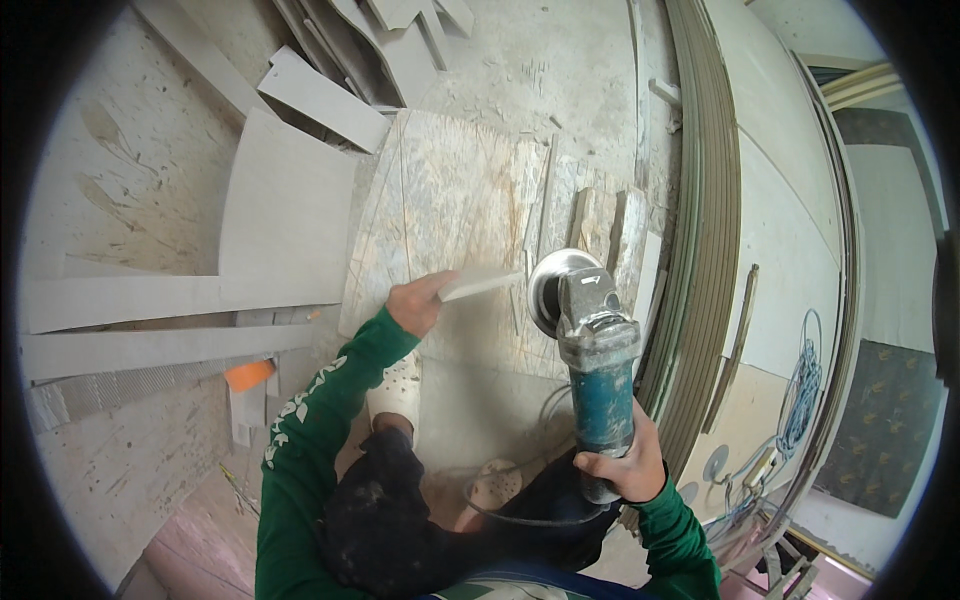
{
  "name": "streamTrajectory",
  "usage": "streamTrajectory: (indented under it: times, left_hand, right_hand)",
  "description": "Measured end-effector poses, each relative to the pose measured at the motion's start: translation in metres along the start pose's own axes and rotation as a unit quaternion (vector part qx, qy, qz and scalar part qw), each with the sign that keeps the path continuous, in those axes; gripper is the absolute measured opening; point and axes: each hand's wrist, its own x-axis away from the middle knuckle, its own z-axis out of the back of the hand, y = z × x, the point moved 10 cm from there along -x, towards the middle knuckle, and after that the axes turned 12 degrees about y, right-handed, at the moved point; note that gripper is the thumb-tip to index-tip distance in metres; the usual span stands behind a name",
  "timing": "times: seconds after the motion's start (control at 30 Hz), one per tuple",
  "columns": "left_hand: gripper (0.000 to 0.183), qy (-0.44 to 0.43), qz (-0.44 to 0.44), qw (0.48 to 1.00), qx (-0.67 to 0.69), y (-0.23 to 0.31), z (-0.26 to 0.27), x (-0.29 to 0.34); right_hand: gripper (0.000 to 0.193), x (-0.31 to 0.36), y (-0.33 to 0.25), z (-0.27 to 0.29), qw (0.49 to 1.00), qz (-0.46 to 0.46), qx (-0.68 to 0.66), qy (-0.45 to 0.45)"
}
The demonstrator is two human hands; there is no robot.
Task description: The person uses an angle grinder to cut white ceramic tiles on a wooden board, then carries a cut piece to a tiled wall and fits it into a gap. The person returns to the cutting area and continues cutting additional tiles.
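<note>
My right hand [628, 458] is wrapped round the rear body of a teal angle grinder [603, 405]. Its grey head points away from me, and a round metal disc [550, 290] shows at its left side. In my left hand [420, 303] a thin, pale strip of tile or board [480, 283] is gripped by one end. The strip's far end reaches toward the disc; a small gap seems to lie between them. Under both hands lies a worn, scuffed board [440, 190] on the floor. The grinder's grey cord [530, 519] loops over my legs.
Pale cut slabs [288, 205] and offcuts [325, 98] lie at the left and far left. An orange piece [249, 375] rests near my left forearm. Stacked long panels [700, 220] stand along the right, with a coiled blue cable [800, 385] beyond. Wooden blocks [627, 225] sit past the disc.
</note>
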Motion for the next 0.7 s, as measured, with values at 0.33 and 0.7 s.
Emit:
streamTrajectory:
  times: [0.33, 0.7]
  left_hand:
    - [0.058, -0.014, -0.017, 1.000, -0.010, 0.007, 0.000, 0.001]
    - [0.060, -0.024, -0.012, 1.000, 0.002, 0.006, -0.004, 0.002]
  right_hand:
    - [0.076, 0.011, 0.007, 0.005, 1.000, -0.012, 0.002, -0.002]
    - [0.075, 0.007, 0.004, -0.002, 1.000, 0.010, 0.015, -0.016]
